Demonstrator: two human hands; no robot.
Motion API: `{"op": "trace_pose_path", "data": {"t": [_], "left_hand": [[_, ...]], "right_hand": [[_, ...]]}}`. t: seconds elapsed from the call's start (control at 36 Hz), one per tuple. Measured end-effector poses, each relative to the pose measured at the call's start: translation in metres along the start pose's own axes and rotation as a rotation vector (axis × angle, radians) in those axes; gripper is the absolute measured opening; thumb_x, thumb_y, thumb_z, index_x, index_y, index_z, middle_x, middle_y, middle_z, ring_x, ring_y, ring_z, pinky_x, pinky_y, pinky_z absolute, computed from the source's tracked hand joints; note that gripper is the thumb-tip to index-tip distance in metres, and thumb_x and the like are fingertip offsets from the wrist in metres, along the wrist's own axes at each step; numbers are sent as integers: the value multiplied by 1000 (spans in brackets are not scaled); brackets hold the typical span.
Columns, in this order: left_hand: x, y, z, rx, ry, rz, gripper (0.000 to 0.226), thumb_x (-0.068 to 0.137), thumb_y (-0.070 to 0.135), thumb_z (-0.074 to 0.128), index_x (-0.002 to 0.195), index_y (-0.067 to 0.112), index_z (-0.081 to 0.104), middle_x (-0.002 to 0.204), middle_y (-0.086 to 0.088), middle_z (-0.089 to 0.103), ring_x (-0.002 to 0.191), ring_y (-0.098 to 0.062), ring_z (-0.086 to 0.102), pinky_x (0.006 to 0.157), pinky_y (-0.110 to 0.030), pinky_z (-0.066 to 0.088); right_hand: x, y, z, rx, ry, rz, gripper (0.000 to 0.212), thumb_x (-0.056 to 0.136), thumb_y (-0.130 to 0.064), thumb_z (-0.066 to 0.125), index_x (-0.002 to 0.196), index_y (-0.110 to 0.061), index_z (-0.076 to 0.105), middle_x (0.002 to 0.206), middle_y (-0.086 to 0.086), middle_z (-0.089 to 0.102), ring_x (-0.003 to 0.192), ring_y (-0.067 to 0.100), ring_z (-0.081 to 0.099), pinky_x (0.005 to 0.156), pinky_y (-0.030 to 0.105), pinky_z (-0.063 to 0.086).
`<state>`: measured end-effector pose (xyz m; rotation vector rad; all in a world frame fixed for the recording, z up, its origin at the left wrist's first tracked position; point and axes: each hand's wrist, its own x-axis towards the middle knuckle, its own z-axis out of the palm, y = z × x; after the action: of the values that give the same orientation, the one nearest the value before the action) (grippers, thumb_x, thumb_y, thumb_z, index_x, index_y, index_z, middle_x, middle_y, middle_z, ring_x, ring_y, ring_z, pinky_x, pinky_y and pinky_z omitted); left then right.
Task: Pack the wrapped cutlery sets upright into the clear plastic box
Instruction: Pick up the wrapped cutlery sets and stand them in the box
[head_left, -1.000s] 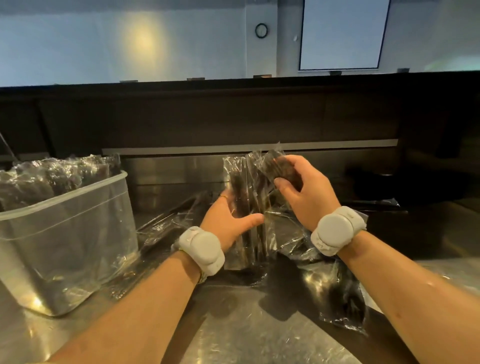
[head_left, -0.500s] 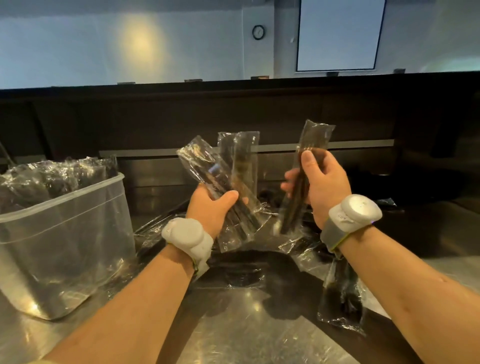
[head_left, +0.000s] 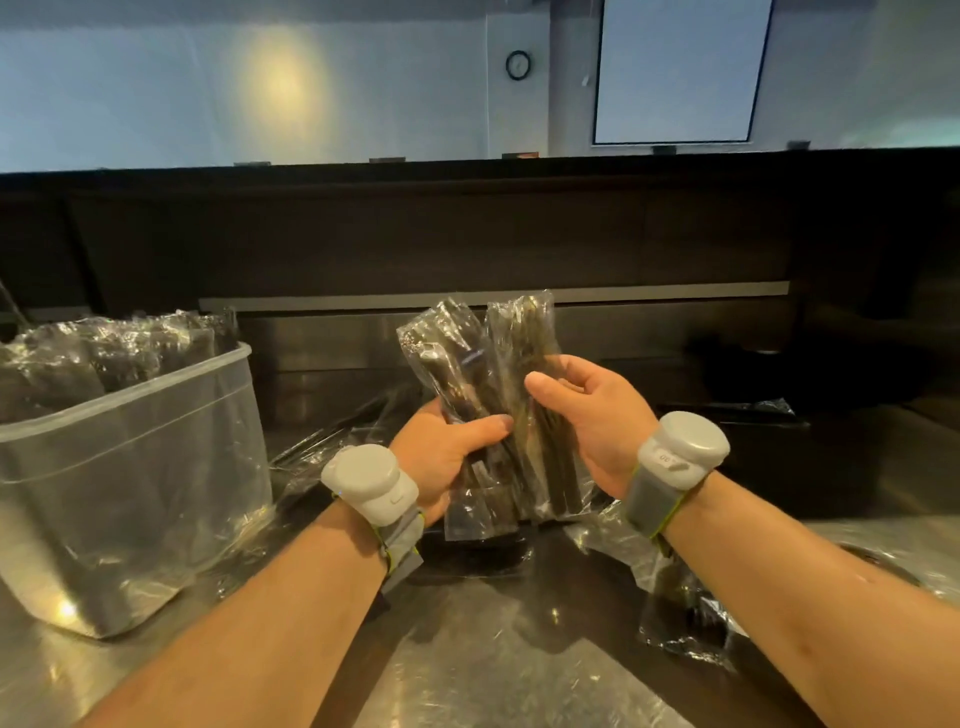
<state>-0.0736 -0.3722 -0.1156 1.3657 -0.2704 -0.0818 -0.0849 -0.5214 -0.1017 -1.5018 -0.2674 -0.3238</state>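
A bundle of wrapped cutlery sets (head_left: 493, 395), dark utensils in clear film, stands upright in mid-air over the steel counter. My left hand (head_left: 441, 452) grips its lower left side, thumb across the front. My right hand (head_left: 597, 421) holds its right side, thumb on the front and fingers curled behind. The clear plastic box (head_left: 130, 467) stands at the left, well apart from both hands, with several wrapped sets (head_left: 104, 353) upright inside, their tops above the rim.
More wrapped sets lie on the steel counter (head_left: 493, 665): one pile behind my left wrist (head_left: 322, 452), another under my right forearm (head_left: 675, 608). A dark raised ledge (head_left: 467, 249) runs across the back. A dark tray (head_left: 737, 415) sits at the right.
The set in my right hand has come left and joined the sets in my left hand, forming one bundle held by both hands.
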Motion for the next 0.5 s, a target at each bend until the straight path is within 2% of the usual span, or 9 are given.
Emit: {"op": "trace_pose_path", "data": {"t": [0.06,0.17,0.25,0.31,0.39,0.44,0.5], "left_hand": [[0,0,1,-26,19,11,27,84,0,62,111,3,64,104,-20,71,96,-35,68,87,-53,53],[4,2,-3,-35,86,49,19,84,7,66,102,4,70,105,-20,71,101,-34,67,96,-53,48],[4,5,-7,18,100,80,9,84,10,67,87,6,74,96,-15,73,93,-29,69,94,-52,51],[3,7,-9,54,115,113,10,82,12,70,91,7,72,93,-13,74,90,-27,71,89,-51,53],[2,6,-9,120,142,174,30,77,18,75,104,9,68,96,-11,74,91,-27,71,88,-50,54],[2,6,-10,169,148,205,30,76,23,77,103,11,70,96,-11,74,91,-29,70,89,-51,53],[1,7,-12,199,158,209,32,73,30,78,99,13,72,93,-12,74,89,-30,71,89,-51,53]], "right_hand": [[0,2,0,-14,7,-55,13,89,-13,62,98,-22,67,98,8,73,93,22,69,87,40,55],[3,-1,-4,-5,139,-152,18,89,-12,62,103,-23,60,94,-1,71,86,10,69,75,28,56],[6,-2,-11,40,177,-127,41,88,-12,63,123,-28,49,110,3,67,95,14,68,79,34,57],[5,-4,-12,57,144,-97,51,87,-12,64,131,-29,46,116,2,66,102,16,66,86,38,55],[2,-7,-10,70,23,-68,26,88,-10,60,110,-24,62,96,0,72,92,16,69,83,36,54],[-1,-10,-7,89,-27,-48,13,89,-13,60,97,-19,68,84,-2,73,82,12,70,77,33,52],[-2,-10,-5,106,-33,-31,10,89,-18,59,94,-17,69,82,-1,73,81,14,69,75,33,52]]}}
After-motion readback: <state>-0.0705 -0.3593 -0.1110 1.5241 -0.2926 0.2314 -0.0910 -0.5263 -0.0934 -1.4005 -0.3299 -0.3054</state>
